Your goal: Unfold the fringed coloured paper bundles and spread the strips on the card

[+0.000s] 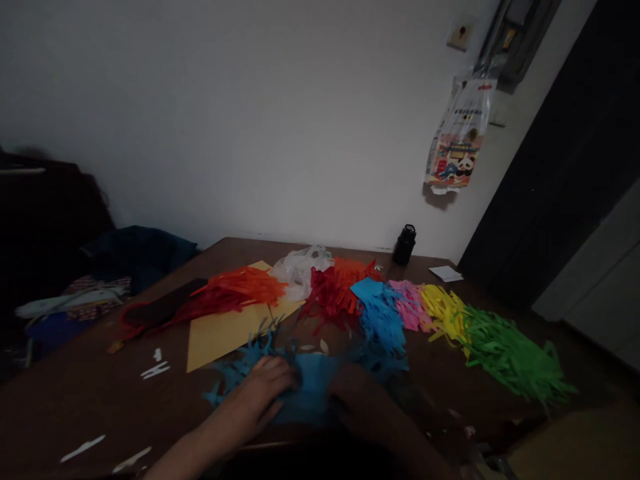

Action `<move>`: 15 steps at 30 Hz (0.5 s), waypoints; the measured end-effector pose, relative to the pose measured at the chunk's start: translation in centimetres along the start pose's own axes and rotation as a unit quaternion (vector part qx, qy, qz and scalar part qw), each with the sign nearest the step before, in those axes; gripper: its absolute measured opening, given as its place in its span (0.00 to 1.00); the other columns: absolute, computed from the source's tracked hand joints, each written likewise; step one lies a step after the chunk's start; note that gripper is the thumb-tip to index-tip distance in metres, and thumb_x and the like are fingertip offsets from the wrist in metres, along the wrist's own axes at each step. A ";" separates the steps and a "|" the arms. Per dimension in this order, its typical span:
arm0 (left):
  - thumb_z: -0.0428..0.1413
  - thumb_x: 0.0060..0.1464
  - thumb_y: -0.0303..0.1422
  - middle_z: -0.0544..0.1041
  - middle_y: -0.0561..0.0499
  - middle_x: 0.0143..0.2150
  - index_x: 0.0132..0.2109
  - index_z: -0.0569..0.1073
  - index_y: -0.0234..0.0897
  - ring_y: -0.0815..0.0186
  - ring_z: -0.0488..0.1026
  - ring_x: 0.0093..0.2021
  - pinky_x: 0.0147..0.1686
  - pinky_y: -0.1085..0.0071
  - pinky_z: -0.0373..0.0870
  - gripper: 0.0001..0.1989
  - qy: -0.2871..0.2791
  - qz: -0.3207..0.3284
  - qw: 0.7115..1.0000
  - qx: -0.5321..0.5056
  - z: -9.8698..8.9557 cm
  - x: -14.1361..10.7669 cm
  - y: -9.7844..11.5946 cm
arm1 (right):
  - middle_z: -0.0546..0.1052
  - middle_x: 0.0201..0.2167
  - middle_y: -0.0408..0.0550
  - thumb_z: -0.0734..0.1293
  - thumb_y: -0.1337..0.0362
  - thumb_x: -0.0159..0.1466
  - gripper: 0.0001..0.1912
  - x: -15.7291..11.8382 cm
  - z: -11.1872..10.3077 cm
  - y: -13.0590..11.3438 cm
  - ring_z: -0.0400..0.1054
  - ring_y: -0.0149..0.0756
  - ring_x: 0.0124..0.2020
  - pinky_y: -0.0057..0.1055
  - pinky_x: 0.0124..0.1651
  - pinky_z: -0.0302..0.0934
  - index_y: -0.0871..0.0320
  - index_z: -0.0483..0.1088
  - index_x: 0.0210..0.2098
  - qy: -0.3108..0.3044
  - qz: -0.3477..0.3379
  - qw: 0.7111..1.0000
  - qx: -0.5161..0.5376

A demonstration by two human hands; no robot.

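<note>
A piece of blue paper with fringed ends lies at the table's near edge between my hands. Curled over its left part, my left hand grips it, with fringe strips showing beyond the knuckles. My right hand is at the paper's right part, smeared by motion, so its fingers cannot be made out. Just beyond are a fringed blue bundle and a red fringed bundle.
Pink, yellow and green fringed paper stretch to the right. Orange-red fringe lies by a yellow sheet. A clear plastic bag, a black bottle and white scraps are on the table.
</note>
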State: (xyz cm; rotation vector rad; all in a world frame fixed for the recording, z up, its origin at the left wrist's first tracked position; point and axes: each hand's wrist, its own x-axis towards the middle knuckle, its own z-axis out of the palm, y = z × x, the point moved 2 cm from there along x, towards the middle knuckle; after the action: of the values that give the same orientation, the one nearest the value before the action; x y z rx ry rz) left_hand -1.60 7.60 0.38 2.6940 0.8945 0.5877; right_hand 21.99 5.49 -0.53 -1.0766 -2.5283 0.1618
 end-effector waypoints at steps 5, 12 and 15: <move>0.46 0.63 0.33 0.79 0.47 0.39 0.38 0.74 0.39 0.59 0.74 0.43 0.48 0.64 0.64 0.12 -0.043 -0.131 0.990 -0.001 0.0 0.9 0.4 | 0.77 0.34 0.44 0.67 0.74 0.62 0.05 0.0 1.2 0.9 0.69 0.37 0.40 0.30 0.45 0.56 0.58 0.72 0.34 0.033 0.143 0.989 -0.019; 0.47 0.61 0.31 0.82 0.43 0.39 0.39 0.75 0.36 0.58 0.79 0.42 0.40 0.69 0.67 0.11 -0.048 -0.270 0.961 0.023 0.1 3.8 -1.4 | 0.78 0.30 0.48 0.67 0.71 0.62 0.04 1.5 2.5 2.5 0.72 0.43 0.35 0.37 0.42 0.58 0.58 0.74 0.34 0.077 0.258 0.960 -0.082; 0.50 0.57 0.29 0.82 0.40 0.38 0.38 0.75 0.35 0.54 0.79 0.41 0.38 0.67 0.67 0.09 -0.058 -0.294 0.953 0.056 0.4 4.7 -2.4 | 0.78 0.32 0.51 0.68 0.73 0.60 0.08 2.1 2.1 2.8 0.72 0.46 0.37 0.41 0.44 0.58 0.59 0.74 0.38 0.098 0.277 0.950 -0.108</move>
State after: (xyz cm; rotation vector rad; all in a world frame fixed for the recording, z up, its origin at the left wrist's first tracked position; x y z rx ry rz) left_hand 0.82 12.34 0.57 2.3311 1.6367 0.2474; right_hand 21.72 9.01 -2.50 -1.7761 -2.0446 -0.0736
